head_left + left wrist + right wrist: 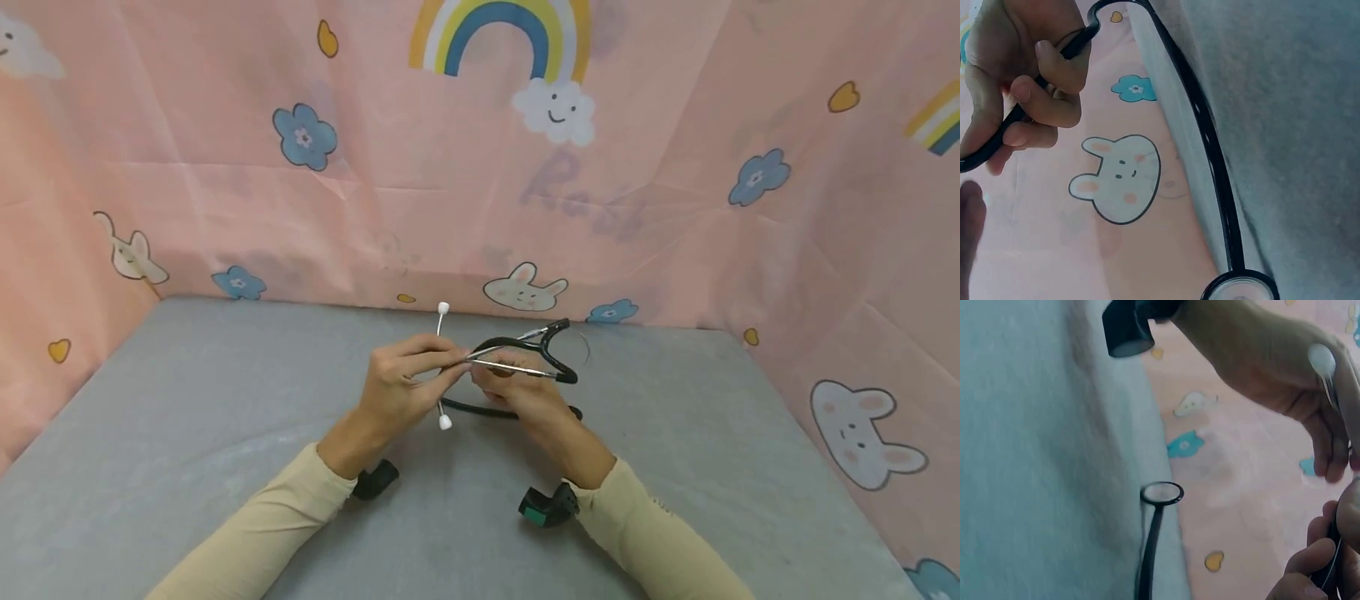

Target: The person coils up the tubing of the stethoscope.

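Observation:
Both hands are on a stethoscope above the table. My left hand pinches its silver metal ear tubes between thumb and fingers. One white ear tip points away from me, another toward me, either side of that hand. Close against its fingertips, my right hand grips the black tubing, with fingers curled round it in the left wrist view. The forked black end sticks out to the right. A loop of tubing hangs below, ending in the round chest piece, low over the table in the right wrist view.
A grey cloth-covered table lies under the hands. Pink printed fabric rises at its back and sides. Black camera mounts sit at the left wrist and right wrist.

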Available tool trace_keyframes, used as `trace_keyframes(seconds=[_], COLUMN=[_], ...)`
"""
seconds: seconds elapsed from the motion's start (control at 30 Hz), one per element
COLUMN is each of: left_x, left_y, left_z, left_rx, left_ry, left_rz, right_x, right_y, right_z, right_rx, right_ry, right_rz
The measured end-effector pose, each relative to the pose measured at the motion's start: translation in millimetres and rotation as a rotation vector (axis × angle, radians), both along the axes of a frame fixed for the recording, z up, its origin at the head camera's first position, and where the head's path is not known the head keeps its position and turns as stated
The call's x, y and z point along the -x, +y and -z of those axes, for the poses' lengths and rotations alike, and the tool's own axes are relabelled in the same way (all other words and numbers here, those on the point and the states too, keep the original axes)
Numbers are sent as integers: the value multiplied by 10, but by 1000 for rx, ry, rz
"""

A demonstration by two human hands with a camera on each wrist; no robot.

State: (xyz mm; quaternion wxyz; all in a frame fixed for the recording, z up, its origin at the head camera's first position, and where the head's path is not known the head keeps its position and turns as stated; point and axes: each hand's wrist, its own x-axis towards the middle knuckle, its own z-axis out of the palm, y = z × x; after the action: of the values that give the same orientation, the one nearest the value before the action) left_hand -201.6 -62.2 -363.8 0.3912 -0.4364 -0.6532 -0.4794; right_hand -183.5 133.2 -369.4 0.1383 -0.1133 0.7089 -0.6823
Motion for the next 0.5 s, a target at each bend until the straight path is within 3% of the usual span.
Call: trace_keyframes(seconds=[0.03,0.17,0.3,0.5], left_x=[0,2,11,16], left_y=[-7,-35,-59,-84], left_z=[-3,-17,-30,-37], left_rx=[-14,-44,-51,2], left_ry=[-16,-67,-90,-46], left_rz=[-28,-135,-206,-295], right_x=[36,23,-44,-147], right_y=[-79,-217,-303,-352], right_z=[-21,-33,-44,-29], right_rx=[-47,-129,-247,-454], right_ry=[-7,68,308,706], right_rz=[105,177,241,328])
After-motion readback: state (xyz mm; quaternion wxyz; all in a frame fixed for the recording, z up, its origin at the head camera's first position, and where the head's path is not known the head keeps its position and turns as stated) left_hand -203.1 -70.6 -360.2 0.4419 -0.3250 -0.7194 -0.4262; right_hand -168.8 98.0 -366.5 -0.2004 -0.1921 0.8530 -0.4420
